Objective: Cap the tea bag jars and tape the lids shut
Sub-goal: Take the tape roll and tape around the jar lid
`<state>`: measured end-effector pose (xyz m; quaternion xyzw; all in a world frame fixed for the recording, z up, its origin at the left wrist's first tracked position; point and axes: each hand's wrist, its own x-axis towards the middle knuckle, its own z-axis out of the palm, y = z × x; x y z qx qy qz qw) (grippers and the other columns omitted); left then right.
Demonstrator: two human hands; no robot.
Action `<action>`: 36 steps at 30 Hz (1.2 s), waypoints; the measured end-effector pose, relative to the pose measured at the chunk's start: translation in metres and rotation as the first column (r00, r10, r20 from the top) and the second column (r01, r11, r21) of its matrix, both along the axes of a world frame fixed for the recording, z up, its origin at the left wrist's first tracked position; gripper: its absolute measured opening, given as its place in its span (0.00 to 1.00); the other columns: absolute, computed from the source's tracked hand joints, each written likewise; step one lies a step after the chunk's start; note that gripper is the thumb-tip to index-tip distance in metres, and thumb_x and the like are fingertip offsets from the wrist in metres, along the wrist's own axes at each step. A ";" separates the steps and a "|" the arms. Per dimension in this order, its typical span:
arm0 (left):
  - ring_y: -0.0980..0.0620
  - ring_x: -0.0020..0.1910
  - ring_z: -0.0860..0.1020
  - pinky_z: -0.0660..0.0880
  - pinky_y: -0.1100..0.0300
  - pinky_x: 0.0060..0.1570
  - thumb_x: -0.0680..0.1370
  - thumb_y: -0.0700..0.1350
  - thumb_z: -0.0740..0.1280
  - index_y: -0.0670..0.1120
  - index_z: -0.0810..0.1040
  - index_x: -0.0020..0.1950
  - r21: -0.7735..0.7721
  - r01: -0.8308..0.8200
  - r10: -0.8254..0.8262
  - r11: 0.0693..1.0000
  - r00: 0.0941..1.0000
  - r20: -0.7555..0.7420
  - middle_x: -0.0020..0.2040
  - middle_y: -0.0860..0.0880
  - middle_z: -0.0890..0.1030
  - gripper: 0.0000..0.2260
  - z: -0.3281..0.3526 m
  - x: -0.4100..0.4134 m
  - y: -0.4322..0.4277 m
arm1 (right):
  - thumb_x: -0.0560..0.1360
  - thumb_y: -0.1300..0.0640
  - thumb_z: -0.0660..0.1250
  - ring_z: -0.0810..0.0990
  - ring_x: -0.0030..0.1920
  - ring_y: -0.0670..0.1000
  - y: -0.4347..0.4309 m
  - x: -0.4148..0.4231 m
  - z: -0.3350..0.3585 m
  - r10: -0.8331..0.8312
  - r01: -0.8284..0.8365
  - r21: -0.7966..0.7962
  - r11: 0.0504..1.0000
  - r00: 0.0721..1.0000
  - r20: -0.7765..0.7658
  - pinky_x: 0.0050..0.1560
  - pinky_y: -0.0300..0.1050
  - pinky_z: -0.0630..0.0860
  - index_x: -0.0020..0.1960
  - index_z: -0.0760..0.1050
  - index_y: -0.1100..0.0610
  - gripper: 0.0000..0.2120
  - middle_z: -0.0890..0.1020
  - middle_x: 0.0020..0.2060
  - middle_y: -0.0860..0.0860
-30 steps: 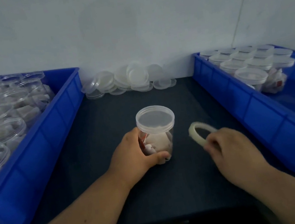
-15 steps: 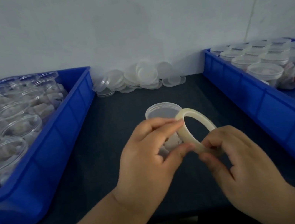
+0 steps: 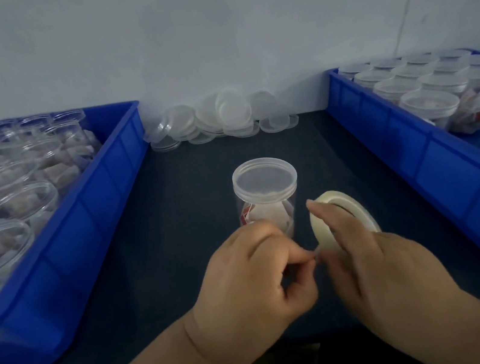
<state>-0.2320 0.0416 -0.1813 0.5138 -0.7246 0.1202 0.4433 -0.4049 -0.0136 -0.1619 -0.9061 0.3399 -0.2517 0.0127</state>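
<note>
A clear jar (image 3: 266, 196) with tea bags inside stands capped with a translucent lid in the middle of the dark table. Just in front of it, my right hand (image 3: 372, 261) holds a roll of pale tape (image 3: 329, 208) upright, fingers through and around the ring. My left hand (image 3: 255, 281) pinches the loose tape end at the roll's lower left edge. Neither hand touches the jar.
A blue bin (image 3: 85, 214) on the left holds several uncapped jars of tea bags. A blue bin (image 3: 417, 146) on the right holds several capped jars. A pile of loose lids (image 3: 221, 118) lies against the back wall.
My left hand let go of the jar and came to the tape roll. Both hands then dropped toward me, uncovering the jar, and the left now pinches the tape end.
</note>
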 end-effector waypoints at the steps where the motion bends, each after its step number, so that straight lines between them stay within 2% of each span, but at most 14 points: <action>1: 0.54 0.33 0.77 0.74 0.64 0.36 0.73 0.45 0.69 0.42 0.83 0.38 -0.020 0.012 -0.011 1.000 0.999 0.046 0.36 0.49 0.79 0.08 0.000 0.000 0.000 | 0.74 0.47 0.60 0.75 0.26 0.43 -0.002 0.000 0.002 -0.015 0.019 0.054 0.998 0.998 -0.058 0.26 0.34 0.70 0.72 0.52 0.41 0.29 0.72 0.29 0.40; 3: 0.54 0.33 0.76 0.72 0.66 0.37 0.73 0.44 0.69 0.42 0.83 0.37 -0.033 0.028 -0.025 0.999 0.996 0.085 0.36 0.48 0.78 0.07 -0.002 0.001 0.000 | 0.74 0.42 0.50 0.79 0.40 0.41 -0.008 -0.007 0.000 0.042 -0.026 0.214 0.976 0.997 -0.071 0.42 0.37 0.77 0.66 0.49 0.27 0.22 0.74 0.37 0.38; 5: 0.55 0.34 0.77 0.74 0.66 0.37 0.72 0.45 0.69 0.42 0.83 0.38 0.017 0.016 -0.016 1.000 0.999 -0.028 0.36 0.50 0.79 0.07 -0.004 0.003 0.000 | 0.74 0.41 0.51 0.77 0.50 0.38 -0.015 -0.010 0.002 0.104 -0.104 0.350 0.931 0.994 0.020 0.50 0.33 0.73 0.57 0.62 0.23 0.15 0.78 0.44 0.36; 8: 0.57 0.39 0.78 0.74 0.71 0.40 0.74 0.48 0.68 0.44 0.84 0.41 0.161 -0.031 0.072 0.986 0.964 -0.255 0.39 0.54 0.80 0.09 -0.003 0.005 -0.001 | 0.71 0.33 0.51 0.74 0.53 0.34 -0.020 -0.010 0.000 0.091 -0.127 0.405 0.906 0.990 0.106 0.45 0.31 0.72 0.52 0.70 0.27 0.14 0.75 0.51 0.30; 12: 0.59 0.48 0.78 0.74 0.72 0.49 0.75 0.45 0.66 0.48 0.84 0.56 0.122 -0.141 0.168 0.983 0.953 -0.251 0.49 0.54 0.79 0.11 -0.007 0.007 -0.007 | 0.71 0.31 0.49 0.74 0.49 0.37 -0.030 -0.004 -0.006 0.052 -0.071 0.260 0.963 0.995 0.080 0.41 0.33 0.69 0.48 0.74 0.36 0.19 0.76 0.43 0.38; 15: 0.59 0.64 0.71 0.70 0.69 0.61 0.72 0.39 0.76 0.58 0.65 0.76 0.184 -0.155 0.212 0.971 0.911 -0.353 0.65 0.56 0.67 0.37 -0.013 0.020 -0.022 | 0.74 0.34 0.52 0.74 0.46 0.38 -0.039 -0.001 -0.004 -0.032 0.016 0.161 0.987 0.995 0.097 0.42 0.32 0.68 0.48 0.76 0.38 0.16 0.75 0.42 0.37; 17: 0.62 0.70 0.62 0.64 0.67 0.66 0.68 0.47 0.81 0.71 0.47 0.77 0.382 -0.092 0.260 0.919 0.871 -0.417 0.63 0.71 0.54 0.53 -0.012 0.027 -0.038 | 0.75 0.36 0.54 0.74 0.42 0.39 -0.044 0.001 0.000 -0.080 0.069 0.097 0.993 0.991 0.105 0.41 0.32 0.69 0.49 0.77 0.40 0.16 0.74 0.43 0.38; 18: 0.63 0.71 0.60 0.63 0.68 0.65 0.65 0.49 0.83 0.73 0.41 0.76 0.459 -0.032 0.263 0.888 0.854 -0.449 0.63 0.72 0.52 0.58 -0.011 0.029 -0.047 | 0.76 0.37 0.55 0.74 0.41 0.40 -0.045 0.003 0.003 -0.094 0.088 0.065 0.994 0.991 0.093 0.41 0.32 0.68 0.50 0.77 0.41 0.15 0.73 0.44 0.38; 20: 0.65 0.70 0.64 0.64 0.69 0.64 0.63 0.48 0.84 0.74 0.37 0.75 0.510 0.117 0.211 0.852 0.815 -0.540 0.72 0.63 0.57 0.63 -0.010 0.029 -0.062 | 0.77 0.39 0.56 0.73 0.40 0.41 -0.047 0.007 0.010 -0.103 0.101 0.035 0.994 0.992 0.067 0.40 0.31 0.66 0.51 0.77 0.43 0.14 0.71 0.46 0.39; 21: 0.66 0.68 0.69 0.66 0.69 0.65 0.64 0.47 0.84 0.73 0.38 0.75 0.495 0.182 0.185 0.850 0.776 -0.603 0.74 0.60 0.63 0.62 -0.010 0.027 -0.067 | 0.77 0.40 0.56 0.73 0.40 0.41 -0.048 0.009 0.013 -0.103 0.100 0.043 0.994 0.992 0.070 0.40 0.31 0.66 0.52 0.77 0.43 0.14 0.71 0.46 0.40; 23: 0.68 0.63 0.75 0.72 0.66 0.64 0.67 0.46 0.82 0.72 0.44 0.77 0.410 0.220 0.161 0.885 0.682 -0.713 0.69 0.62 0.72 0.57 -0.008 0.026 -0.070 | 0.76 0.40 0.55 0.73 0.41 0.42 -0.048 0.010 0.021 -0.100 0.095 0.056 0.994 0.990 0.096 0.40 0.31 0.67 0.52 0.77 0.44 0.15 0.70 0.47 0.41; 27: 0.65 0.61 0.79 0.77 0.70 0.53 0.65 0.55 0.81 0.81 0.52 0.70 0.238 0.240 0.050 0.941 0.597 -0.800 0.59 0.75 0.75 0.47 0.003 0.023 -0.051 | 0.75 0.39 0.55 0.73 0.43 0.41 -0.043 0.007 0.040 -0.080 0.075 0.037 0.996 0.983 0.165 0.40 0.31 0.66 0.52 0.77 0.45 0.16 0.73 0.46 0.42; 31: 0.56 0.64 0.79 0.78 0.66 0.55 0.68 0.58 0.75 0.77 0.60 0.70 0.173 0.281 -0.062 0.944 0.668 -0.742 0.69 0.59 0.75 0.37 0.018 0.012 -0.029 | 0.75 0.38 0.53 0.73 0.44 0.41 -0.031 0.004 0.053 -0.011 0.007 0.020 1.000 0.978 0.209 0.41 0.30 0.66 0.48 0.76 0.45 0.17 0.75 0.43 0.42; 36: 0.49 0.63 0.80 0.80 0.53 0.58 0.68 0.58 0.73 0.68 0.60 0.71 0.177 0.271 -0.077 0.946 0.721 -0.689 0.68 0.54 0.75 0.35 0.025 0.004 -0.018 | 0.77 0.40 0.56 0.73 0.45 0.39 -0.017 0.001 0.060 0.034 -0.035 -0.003 0.999 0.961 0.274 0.46 0.25 0.65 0.47 0.75 0.43 0.11 0.74 0.41 0.40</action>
